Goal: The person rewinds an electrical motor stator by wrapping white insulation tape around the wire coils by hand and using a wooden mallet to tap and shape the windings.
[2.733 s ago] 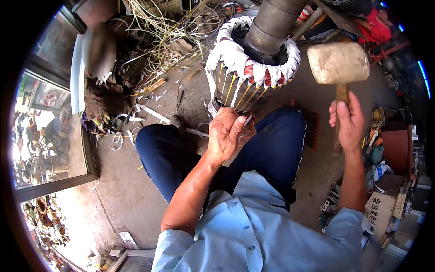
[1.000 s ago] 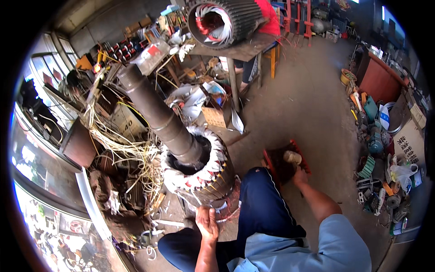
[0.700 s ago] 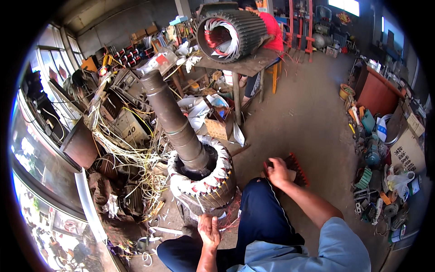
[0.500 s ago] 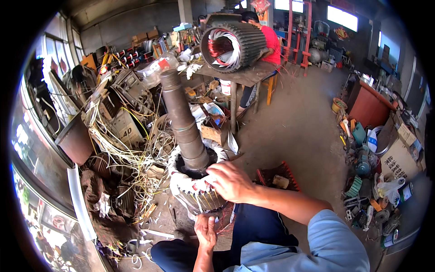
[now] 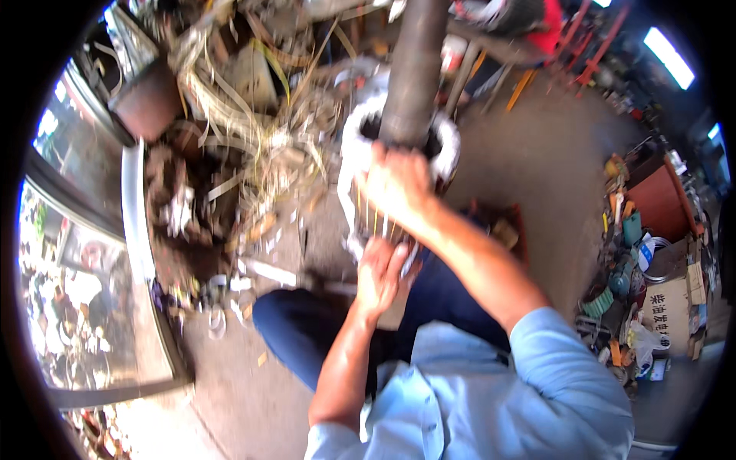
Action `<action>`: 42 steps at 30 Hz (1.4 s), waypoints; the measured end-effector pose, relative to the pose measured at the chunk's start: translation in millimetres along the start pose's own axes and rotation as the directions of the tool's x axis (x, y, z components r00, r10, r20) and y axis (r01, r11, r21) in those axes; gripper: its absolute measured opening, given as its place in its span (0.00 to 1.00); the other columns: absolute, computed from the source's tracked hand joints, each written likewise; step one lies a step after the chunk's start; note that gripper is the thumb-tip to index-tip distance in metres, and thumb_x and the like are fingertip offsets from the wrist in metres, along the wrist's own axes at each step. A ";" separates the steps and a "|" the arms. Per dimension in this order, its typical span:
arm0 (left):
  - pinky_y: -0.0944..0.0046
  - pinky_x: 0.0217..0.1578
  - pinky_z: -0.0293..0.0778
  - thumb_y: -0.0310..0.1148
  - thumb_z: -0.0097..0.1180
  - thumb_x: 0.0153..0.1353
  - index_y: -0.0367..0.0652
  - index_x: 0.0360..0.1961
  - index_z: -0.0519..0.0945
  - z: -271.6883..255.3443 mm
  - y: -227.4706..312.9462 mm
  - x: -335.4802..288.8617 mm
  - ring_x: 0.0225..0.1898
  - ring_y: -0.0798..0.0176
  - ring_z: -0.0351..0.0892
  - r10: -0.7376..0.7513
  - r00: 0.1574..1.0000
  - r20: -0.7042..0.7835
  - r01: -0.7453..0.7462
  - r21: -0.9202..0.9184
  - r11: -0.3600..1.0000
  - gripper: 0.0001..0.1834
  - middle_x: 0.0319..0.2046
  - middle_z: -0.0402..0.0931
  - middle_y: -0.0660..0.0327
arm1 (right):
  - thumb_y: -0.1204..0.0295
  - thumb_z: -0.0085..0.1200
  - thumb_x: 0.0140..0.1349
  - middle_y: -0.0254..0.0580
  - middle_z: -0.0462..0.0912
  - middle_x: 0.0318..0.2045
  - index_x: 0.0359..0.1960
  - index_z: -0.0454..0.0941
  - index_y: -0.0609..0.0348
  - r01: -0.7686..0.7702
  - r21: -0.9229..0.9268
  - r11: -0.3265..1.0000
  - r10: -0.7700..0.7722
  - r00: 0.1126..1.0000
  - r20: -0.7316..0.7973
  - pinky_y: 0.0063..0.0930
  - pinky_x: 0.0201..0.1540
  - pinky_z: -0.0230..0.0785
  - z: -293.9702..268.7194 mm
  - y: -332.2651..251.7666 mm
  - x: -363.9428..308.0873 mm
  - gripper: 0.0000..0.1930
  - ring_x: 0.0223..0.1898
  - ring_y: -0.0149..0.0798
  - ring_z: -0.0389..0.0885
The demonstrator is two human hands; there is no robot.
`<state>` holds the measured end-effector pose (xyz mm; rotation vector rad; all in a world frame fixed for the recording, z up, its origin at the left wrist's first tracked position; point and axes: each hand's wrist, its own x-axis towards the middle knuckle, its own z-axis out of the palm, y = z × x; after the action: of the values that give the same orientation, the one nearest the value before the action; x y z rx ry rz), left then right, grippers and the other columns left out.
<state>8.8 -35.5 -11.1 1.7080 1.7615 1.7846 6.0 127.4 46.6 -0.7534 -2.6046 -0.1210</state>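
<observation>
The motor stator (image 5: 360,165), white-wrapped windings at its rim, stands on the floor (image 5: 537,146) between the person's knees, a dark steel shaft (image 5: 414,69) rising from its bore. The right hand (image 5: 395,184) lies across its top rim, grip on the windings; the left hand (image 5: 379,268) presses its lower side, fingers curled, grip unclear through blur.

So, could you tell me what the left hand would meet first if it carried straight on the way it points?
The left hand points up at the lower rim of the wound coil ring around the dark shaft, so it would likely meet that first; motion blur hides whether they already touch.
</observation>
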 end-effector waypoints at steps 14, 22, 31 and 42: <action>0.54 0.32 0.66 0.26 0.62 0.65 0.37 0.23 0.71 61.8 35.8 7.6 0.28 0.50 0.65 -0.140 0.971 -0.192 0.146 0.016 0.989 0.15 0.24 0.69 0.56 | 0.50 0.65 0.59 0.43 0.80 0.14 0.27 0.79 0.53 0.312 0.045 0.949 -0.279 0.899 -0.338 0.40 0.22 0.77 3.8 32.1 -2.2 0.19 0.18 0.48 0.84; 0.53 0.32 0.68 0.24 0.66 0.59 0.38 0.22 0.72 96.3 35.7 0.3 0.29 0.48 0.69 -0.120 0.989 -0.092 0.129 0.098 0.987 0.14 0.27 0.71 0.55 | 0.57 0.67 0.57 0.40 0.86 0.33 0.37 0.81 0.52 0.324 0.169 0.931 -0.325 0.946 -0.026 0.35 0.42 0.76 -19.9 62.0 -10.3 0.15 0.38 0.43 0.85; 0.50 0.50 0.76 0.26 0.71 0.49 0.37 0.21 0.77 62.4 62.8 -46.6 0.53 0.42 0.78 0.017 0.994 -0.107 0.033 0.448 0.893 0.11 0.53 0.77 0.45 | 0.70 0.62 0.66 0.40 0.87 0.37 0.45 0.81 0.61 0.375 0.549 0.747 0.071 0.777 -0.626 0.24 0.48 0.76 3.8 87.9 -87.6 0.09 0.41 0.32 0.86; 0.67 0.38 0.72 0.41 0.54 0.75 0.29 0.31 0.81 48.9 81.7 -114.3 0.33 0.67 0.75 -0.753 0.652 0.086 0.731 -0.333 0.595 0.23 0.33 0.81 0.56 | 0.69 0.51 0.75 0.41 0.82 0.44 0.51 0.77 0.66 -0.490 0.824 -0.285 0.054 0.850 0.524 0.26 0.50 0.75 -14.2 35.0 -240.0 0.12 0.43 0.27 0.79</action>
<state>133.6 -113.2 -33.7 0.5975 1.6723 1.5886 212.8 36.7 -42.9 -0.6140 -1.5164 2.1756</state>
